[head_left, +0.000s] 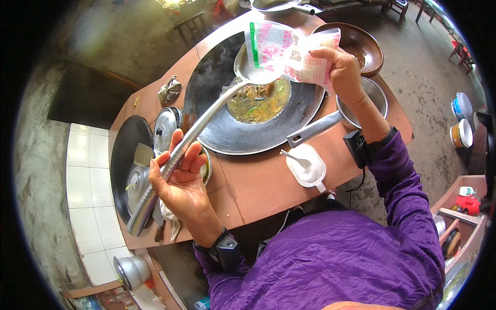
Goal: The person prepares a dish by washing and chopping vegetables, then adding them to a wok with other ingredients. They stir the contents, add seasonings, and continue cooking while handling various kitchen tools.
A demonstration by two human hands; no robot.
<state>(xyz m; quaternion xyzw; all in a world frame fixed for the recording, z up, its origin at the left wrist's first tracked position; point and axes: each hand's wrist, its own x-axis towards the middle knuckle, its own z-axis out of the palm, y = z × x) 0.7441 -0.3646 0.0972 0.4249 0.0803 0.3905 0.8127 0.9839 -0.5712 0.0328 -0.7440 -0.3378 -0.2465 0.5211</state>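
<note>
My left hand [184, 180] holds the long metal handle of a ladle [207, 116], with the handle lying across the palm and fingers. The ladle's bowl is raised over a large black wok [228, 135], which holds a steaming yellowish-green soup [255, 106]. My right hand [341, 68] grips a plastic packet [273, 46] printed in pink and green. Its end hangs at the ladle's bowl, partly hiding what lies inside. Nearer to me, a white container [310, 176] of white granules stands on the tiled stove top [248, 178] with a small white spoon [296, 158] in it.
A long-handled metal pan [381, 99] and a brown bowl [374, 48] stand right of the wok. To the left are a lidded pot [164, 130], a crumpled cloth [169, 90] and a second wok [120, 155] holding a metal lid and a spatula.
</note>
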